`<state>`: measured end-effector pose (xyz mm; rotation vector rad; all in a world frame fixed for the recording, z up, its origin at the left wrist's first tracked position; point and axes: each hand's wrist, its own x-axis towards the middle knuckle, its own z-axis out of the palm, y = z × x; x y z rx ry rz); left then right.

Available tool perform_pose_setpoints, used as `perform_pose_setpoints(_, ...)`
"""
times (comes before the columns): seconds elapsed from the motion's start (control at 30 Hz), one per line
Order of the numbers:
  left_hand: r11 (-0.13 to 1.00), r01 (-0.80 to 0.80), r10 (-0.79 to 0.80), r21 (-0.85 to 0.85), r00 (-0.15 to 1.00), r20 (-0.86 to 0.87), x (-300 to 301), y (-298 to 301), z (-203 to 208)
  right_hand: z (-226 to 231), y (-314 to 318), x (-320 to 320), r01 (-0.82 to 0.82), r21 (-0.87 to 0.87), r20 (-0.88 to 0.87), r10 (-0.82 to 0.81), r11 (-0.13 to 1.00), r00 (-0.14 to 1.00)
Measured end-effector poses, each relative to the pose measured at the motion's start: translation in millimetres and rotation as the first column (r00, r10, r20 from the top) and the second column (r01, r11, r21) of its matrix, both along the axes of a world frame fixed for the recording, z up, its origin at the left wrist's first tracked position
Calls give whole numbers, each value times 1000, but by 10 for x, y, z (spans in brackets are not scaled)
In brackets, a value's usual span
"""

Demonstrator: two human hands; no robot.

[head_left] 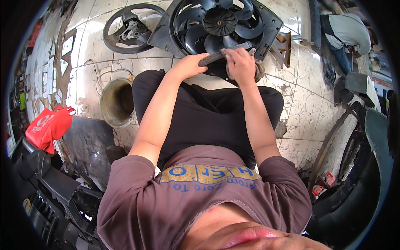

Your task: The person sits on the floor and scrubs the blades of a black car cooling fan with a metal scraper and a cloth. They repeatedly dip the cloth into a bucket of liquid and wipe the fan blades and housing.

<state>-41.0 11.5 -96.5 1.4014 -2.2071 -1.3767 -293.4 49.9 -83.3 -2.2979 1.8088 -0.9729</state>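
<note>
My left hand (pixel 190 67) grips the near left end of a narrow grey bar (pixel 214 58), which lies slanted in front of my knees. My right hand (pixel 241 66) is closed at the bar's other end, its fingers bent over it. A crumpled grey-brown rag (pixel 259 71) shows under and beside the right palm; part of it is hidden by the hand. Just beyond both hands lies a black radiator fan (pixel 220 21) in its square shroud, with curved blades and a round hub. The bar's far end overlaps the shroud's near edge.
A black steering wheel (pixel 107 35) lies left of the fan. Near my left knee stands a dirty bucket (pixel 105 102). A red bag (pixel 50 127) is farther left. A rusty bracket (pixel 283 49) sits right of the fan. Another person (pixel 346 31) crouches at the far right. Dark car parts (pixel 54 187) crowd both sides.
</note>
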Motion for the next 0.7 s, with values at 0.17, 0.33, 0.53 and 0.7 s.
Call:
perform_pose_setpoints(0.17,975,-33,37,218,999,-15,-47,-11,129,-113,-126,-175,209,-20,10,-209,978,978)
perform_pose_setpoints(0.33,986,-28,30,166,1000,-9,-39,-13,137,18,67,56,-87,-10,-35,86,996,996)
perform_pose_setpoints(0.53,998,-40,42,47,998,-44,-50,24,-38,-112,-39,-73,138,-69,1,-139,988,990)
perform_pose_setpoints(0.7,997,9,-10,-70,1000,-4,49,47,-60,-121,111,1,112,-137,-6,-113,984,994)
